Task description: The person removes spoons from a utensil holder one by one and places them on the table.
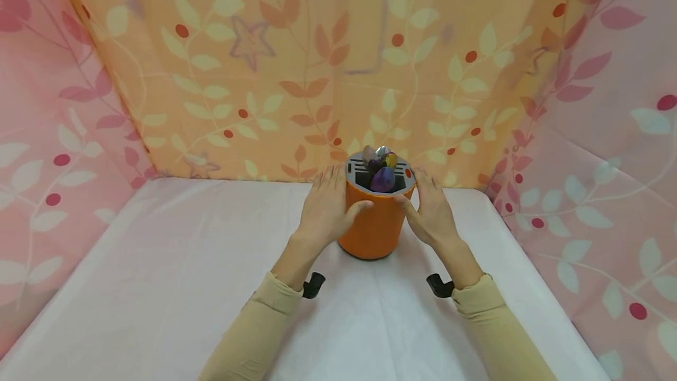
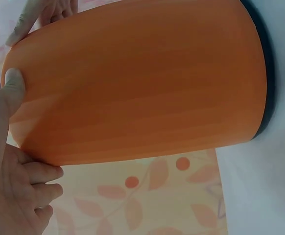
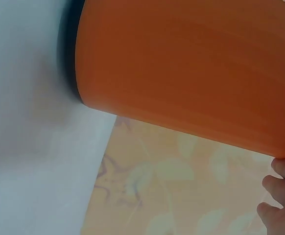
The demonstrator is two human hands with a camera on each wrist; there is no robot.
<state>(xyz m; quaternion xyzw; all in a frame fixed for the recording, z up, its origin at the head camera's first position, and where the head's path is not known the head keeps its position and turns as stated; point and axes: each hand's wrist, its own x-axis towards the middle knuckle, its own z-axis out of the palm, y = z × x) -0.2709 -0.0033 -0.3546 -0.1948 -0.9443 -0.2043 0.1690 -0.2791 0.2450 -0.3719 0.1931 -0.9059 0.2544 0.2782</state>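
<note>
An orange cylindrical utensil holder (image 1: pixel 370 228) with a grey slotted top stands upright on the white table. Several utensils stick out of its top, among them a purple piece (image 1: pixel 383 180), a yellow one (image 1: pixel 391 160) and a shiny silver one (image 1: pixel 383 151). My left hand (image 1: pixel 328 207) holds the holder's left side near the rim, thumb across the front. On the opposite side my right hand (image 1: pixel 431 210) holds it the same way. In the left wrist view the orange wall (image 2: pixel 142 83) and its dark base fill much of the picture. Some right fingertips (image 3: pixel 282 191) show beside the holder in the right wrist view.
The white-covered table (image 1: pixel 174 263) reaches to a yellow leaf-patterned curtain (image 1: pixel 222 75) close behind the holder. Pink patterned curtains (image 1: pixel 592 151) hang at both sides. Small black pieces (image 1: pixel 314 286) stick out at both wrists.
</note>
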